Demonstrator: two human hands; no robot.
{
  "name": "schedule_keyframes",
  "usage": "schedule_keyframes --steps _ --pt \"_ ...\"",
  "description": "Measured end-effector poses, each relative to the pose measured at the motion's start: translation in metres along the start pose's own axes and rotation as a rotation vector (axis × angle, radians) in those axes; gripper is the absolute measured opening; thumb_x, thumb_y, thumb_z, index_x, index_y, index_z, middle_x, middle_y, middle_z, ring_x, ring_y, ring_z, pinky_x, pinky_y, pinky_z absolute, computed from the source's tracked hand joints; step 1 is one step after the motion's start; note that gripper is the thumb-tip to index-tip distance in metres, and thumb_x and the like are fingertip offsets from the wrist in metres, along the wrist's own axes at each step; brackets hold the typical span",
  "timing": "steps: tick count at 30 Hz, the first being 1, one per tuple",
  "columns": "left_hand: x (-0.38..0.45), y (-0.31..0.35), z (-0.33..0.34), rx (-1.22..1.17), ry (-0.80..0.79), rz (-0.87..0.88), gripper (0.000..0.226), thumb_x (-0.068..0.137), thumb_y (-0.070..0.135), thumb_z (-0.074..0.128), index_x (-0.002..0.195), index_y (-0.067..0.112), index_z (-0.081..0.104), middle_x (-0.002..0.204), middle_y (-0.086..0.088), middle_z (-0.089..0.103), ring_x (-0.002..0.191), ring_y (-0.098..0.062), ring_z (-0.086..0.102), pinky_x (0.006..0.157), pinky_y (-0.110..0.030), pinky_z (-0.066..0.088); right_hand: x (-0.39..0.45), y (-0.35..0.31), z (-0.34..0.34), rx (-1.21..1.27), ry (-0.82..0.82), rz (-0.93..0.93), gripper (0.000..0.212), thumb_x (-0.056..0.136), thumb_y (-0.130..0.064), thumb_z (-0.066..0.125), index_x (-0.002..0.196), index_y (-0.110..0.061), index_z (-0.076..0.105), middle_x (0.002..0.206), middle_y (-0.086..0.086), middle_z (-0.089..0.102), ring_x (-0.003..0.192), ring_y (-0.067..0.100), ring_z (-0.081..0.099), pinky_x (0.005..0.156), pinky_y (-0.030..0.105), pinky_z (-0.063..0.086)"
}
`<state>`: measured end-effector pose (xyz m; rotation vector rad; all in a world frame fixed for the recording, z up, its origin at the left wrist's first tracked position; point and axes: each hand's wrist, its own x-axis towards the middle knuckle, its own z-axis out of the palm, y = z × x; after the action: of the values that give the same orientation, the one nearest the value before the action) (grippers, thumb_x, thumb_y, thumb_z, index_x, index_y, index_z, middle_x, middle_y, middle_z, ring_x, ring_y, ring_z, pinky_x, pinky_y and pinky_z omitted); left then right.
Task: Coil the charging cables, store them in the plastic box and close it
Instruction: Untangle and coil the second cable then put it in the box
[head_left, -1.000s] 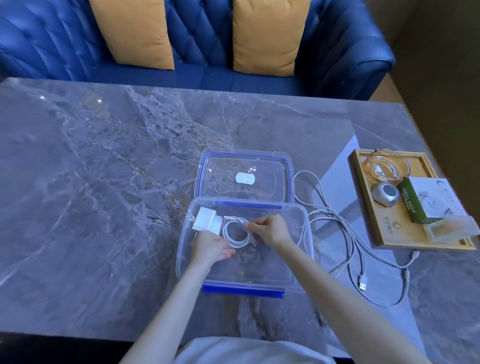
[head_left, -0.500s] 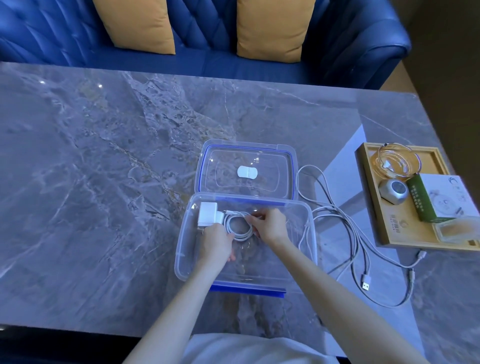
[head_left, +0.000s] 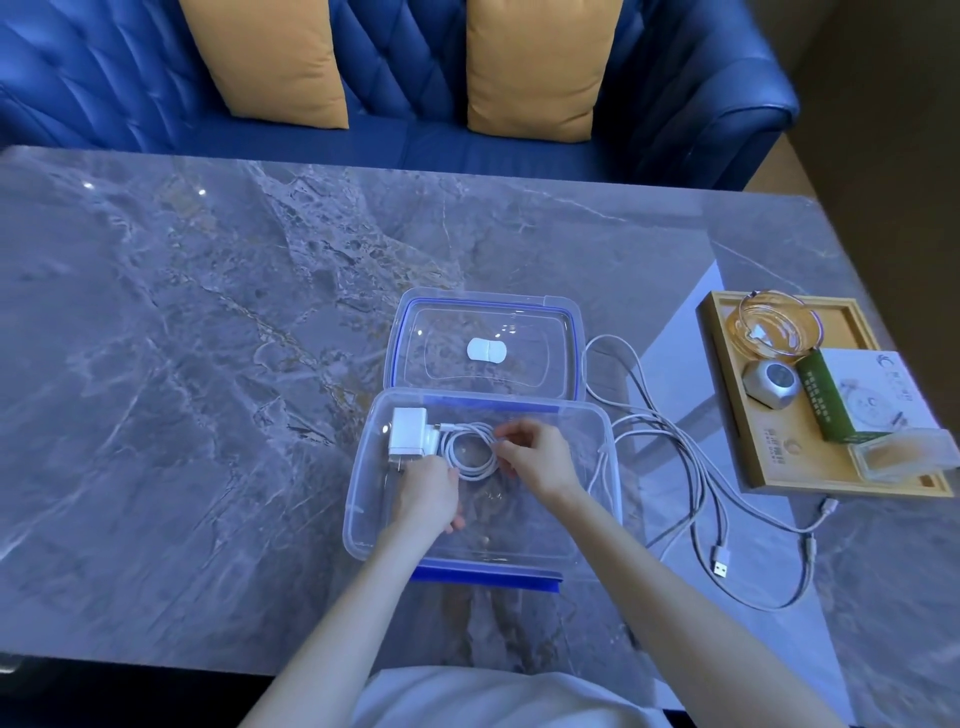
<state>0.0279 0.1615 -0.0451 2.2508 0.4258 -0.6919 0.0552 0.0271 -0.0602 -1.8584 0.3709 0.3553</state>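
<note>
Both hands have sunk a little deeper into the clear plastic box (head_left: 363, 499), and the white charger plug (head_left: 409, 433) now sits lower by its far left corner. Left hand (head_left: 427, 491) pinches the coiled cable (head_left: 469, 451) beside the plug; right hand (head_left: 537, 457) grips the coil's right side. More loose cables (head_left: 670, 452) lie uncoiled on the marble table (head_left: 182, 364), right of the box, whose lid (head_left: 485, 351) lies open behind it.
</note>
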Motion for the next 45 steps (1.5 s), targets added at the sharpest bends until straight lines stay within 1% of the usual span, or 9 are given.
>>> schedule_keyframes --steps 4,10,15,17,20,25,32,40,45 --pt "-0.001 0.001 -0.004 0.048 0.034 0.029 0.030 0.096 0.018 0.037 0.087 0.000 0.059 0.084 -0.021 0.069 0.063 -0.027 0.069 0.061 -0.036 0.058 -0.004 -0.001 -0.006 -0.024 -0.001 -0.014 0.013 0.079 0.000 0.058 0.084 -0.011 0.064 0.059 -0.001 0.059 0.046 0.001 0.054 0.050 0.013 0.044" --pt "-0.005 0.009 -0.017 0.230 0.134 0.175 0.028 0.094 0.020 0.041 0.072 0.008 0.052 0.084 -0.020 0.070 0.077 -0.034 0.068 0.073 -0.045 0.057 -0.010 -0.009 -0.020 -0.135 -0.064 -0.034 0.023 0.080 -0.005 0.059 0.103 -0.002 0.064 0.075 0.007 0.062 0.057 0.010 0.054 0.056 0.019 0.044" --pt "-0.016 0.037 -0.030 0.422 0.235 0.388 0.025 0.094 0.024 0.042 0.101 0.008 0.060 0.104 -0.011 0.065 0.095 -0.031 0.062 0.077 -0.039 0.050 -0.031 -0.034 -0.043 -0.400 -0.150 -0.188 0.038 0.083 -0.013 0.059 0.121 -0.010 0.055 0.097 0.008 0.067 0.085 0.019 0.059 0.074 0.021 0.044" --pt "-0.022 0.049 -0.030 0.490 0.272 0.520 0.026 0.095 0.024 0.042 0.110 0.009 0.057 0.113 -0.007 0.058 0.102 -0.029 0.058 0.078 -0.038 0.047 -0.043 -0.041 -0.057 -0.523 -0.130 -0.278 0.041 0.084 -0.018 0.059 0.124 -0.014 0.053 0.110 0.008 0.065 0.099 0.022 0.059 0.087 0.029 0.044" --pt "-0.028 0.066 -0.021 0.574 0.342 0.738 0.027 0.093 0.021 0.048 0.115 0.008 0.055 0.113 -0.008 0.057 0.107 -0.028 0.054 0.079 -0.040 0.048 -0.061 -0.041 -0.082 -0.749 -0.045 -0.418 0.044 0.085 -0.022 0.057 0.128 -0.016 0.049 0.122 0.005 0.060 0.115 0.023 0.052 0.088 0.033 0.043" --pt "-0.038 0.097 0.011 0.732 0.361 1.048 0.040 0.061 0.016 0.081 0.098 0.010 0.066 0.094 -0.006 0.069 0.086 -0.027 0.067 0.063 -0.033 0.054 -0.086 -0.018 -0.133 -0.983 0.189 -0.632 0.042 0.068 -0.016 0.071 0.109 -0.010 0.063 0.100 0.009 0.069 0.092 0.034 0.063 0.074 0.037 0.054" --pt "-0.043 0.131 0.078 0.841 0.247 1.306 0.056 0.059 0.031 0.081 0.108 0.013 0.064 0.110 -0.003 0.069 0.101 -0.023 0.065 0.079 -0.033 0.053 -0.114 0.039 -0.197 -1.072 0.360 -0.383 0.050 0.057 -0.011 0.076 0.105 -0.007 0.063 0.099 0.012 0.067 0.088 0.037 0.063 0.072 0.042 0.056" --pt "-0.033 0.143 0.144 0.950 0.070 1.282 0.055 0.055 0.036 0.081 0.103 0.014 0.068 0.108 -0.001 0.071 0.099 -0.020 0.067 0.075 -0.030 0.054 -0.126 0.099 -0.234 -0.968 0.366 -0.079 0.059 0.073 -0.011 0.069 0.129 -0.007 0.050 0.122 0.016 0.059 0.112 0.039 0.052 0.092 0.045 0.045" --pt "-0.023 0.153 0.178 0.957 -0.078 1.213 0.057 0.089 0.026 0.050 0.140 0.010 0.032 0.150 -0.006 0.034 0.137 -0.023 0.031 0.106 -0.038 0.030 -0.116 0.121 -0.242 -0.935 0.296 0.074 0.057 0.088 -0.014 0.048 0.142 -0.013 0.031 0.146 0.007 0.038 0.130 0.031 0.035 0.104 0.040 0.033"
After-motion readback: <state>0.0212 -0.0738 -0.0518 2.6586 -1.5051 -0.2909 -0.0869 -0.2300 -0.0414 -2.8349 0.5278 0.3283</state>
